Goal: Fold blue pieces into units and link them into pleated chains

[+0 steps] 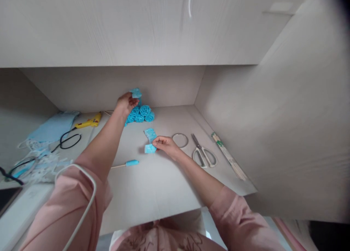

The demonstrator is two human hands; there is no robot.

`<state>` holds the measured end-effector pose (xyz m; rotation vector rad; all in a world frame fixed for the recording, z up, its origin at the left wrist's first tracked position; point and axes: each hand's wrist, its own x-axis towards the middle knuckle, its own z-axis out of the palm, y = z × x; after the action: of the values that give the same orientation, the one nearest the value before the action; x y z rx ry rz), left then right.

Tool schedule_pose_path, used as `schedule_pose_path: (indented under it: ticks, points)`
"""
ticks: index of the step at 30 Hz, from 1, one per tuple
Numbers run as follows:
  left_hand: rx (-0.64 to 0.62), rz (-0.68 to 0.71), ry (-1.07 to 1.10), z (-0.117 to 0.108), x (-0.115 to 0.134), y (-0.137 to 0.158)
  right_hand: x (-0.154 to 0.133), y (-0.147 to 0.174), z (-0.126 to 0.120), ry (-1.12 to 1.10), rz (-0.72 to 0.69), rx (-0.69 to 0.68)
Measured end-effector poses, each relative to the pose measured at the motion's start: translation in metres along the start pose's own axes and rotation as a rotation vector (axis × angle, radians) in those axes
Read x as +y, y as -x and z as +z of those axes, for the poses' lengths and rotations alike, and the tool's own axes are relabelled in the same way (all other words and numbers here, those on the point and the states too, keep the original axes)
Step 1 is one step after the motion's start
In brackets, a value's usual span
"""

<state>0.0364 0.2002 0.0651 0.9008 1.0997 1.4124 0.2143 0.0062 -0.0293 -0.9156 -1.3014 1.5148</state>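
At the back of the desk my left hand (127,103) is closed on a light-blue folded piece of material (136,93), raised above several blue rolled rosettes (140,114). The rosettes are heaped together against the back wall. My right hand (165,145) pinches a second light-blue strip (150,148) low over the desk, its thumb and fingertips together. Part of this strip (150,134) spreads beyond the fingers. In front of it lies a thin stick with a blue wrapped end (132,163).
Right of my right hand are a metal ring (180,140), scissors (203,154) and a pack of thin sticks (229,158). At the left lie a yellow glue gun (89,122) with a black cord and blue face masks (53,127). A cabinet (136,28) overhangs the desk.
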Motion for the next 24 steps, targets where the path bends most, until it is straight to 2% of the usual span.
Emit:
schedule_pose_path:
  ticks: [3,5,8,11,16,19,21,24]
  points:
    - [-0.022,0.136,0.074,0.005,0.025,-0.001,-0.001,0.0,-0.001,-0.006,-0.002,0.008]
    - [-0.045,0.197,0.094,0.004,0.032,0.007,-0.001,0.0,0.0,-0.011,0.004,0.01]
    - [-0.091,0.28,0.103,-0.003,0.028,0.031,-0.002,0.001,0.001,-0.008,0.008,-0.002]
    - [-0.122,0.327,0.023,-0.02,0.011,0.065,-0.003,0.002,0.002,0.003,-0.001,-0.007]
    - [-0.021,0.227,-0.224,-0.071,-0.026,0.121,-0.004,0.003,0.003,0.017,-0.013,-0.014]
    - [0.006,0.096,-0.297,-0.099,-0.046,0.142,-0.002,0.003,0.005,0.014,-0.015,-0.023]
    - [-0.001,-0.009,-0.285,-0.109,-0.058,0.151,-0.001,0.004,0.006,0.015,-0.02,-0.031]
    - [-0.044,-0.148,-0.177,-0.107,-0.068,0.163,0.0,0.004,0.007,0.041,-0.018,-0.044]
